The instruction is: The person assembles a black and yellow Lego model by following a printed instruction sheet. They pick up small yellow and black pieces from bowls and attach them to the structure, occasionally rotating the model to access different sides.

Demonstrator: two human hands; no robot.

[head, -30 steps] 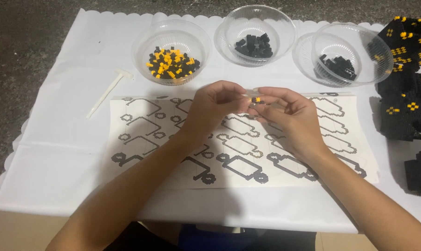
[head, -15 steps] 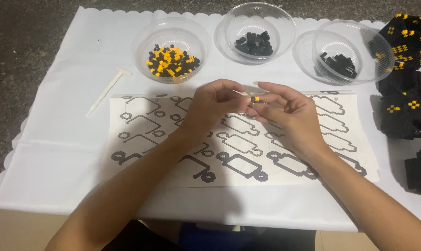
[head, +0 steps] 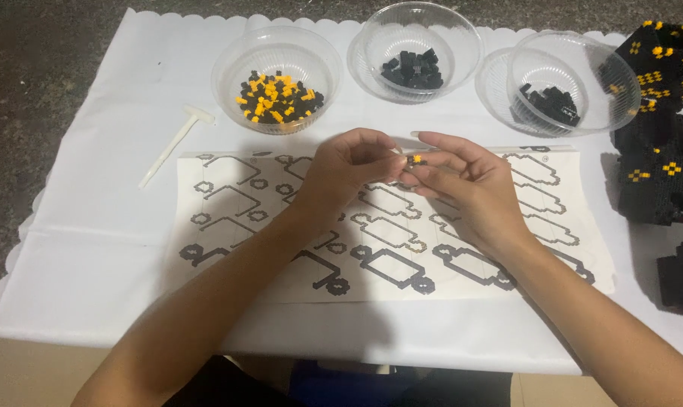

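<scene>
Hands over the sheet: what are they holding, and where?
Left hand and right hand pinch a tiny black-and-orange brick piece between fingertips, from opposite sides.

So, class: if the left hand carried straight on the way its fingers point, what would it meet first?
The left hand points right, toward the right hand. It would first meet the tiny orange and black piece pinched between them, then the right fingertips, though depth is hard to judge.

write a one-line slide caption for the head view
Both hands pinch tiny building bricks above a printed pattern sheet.
</scene>
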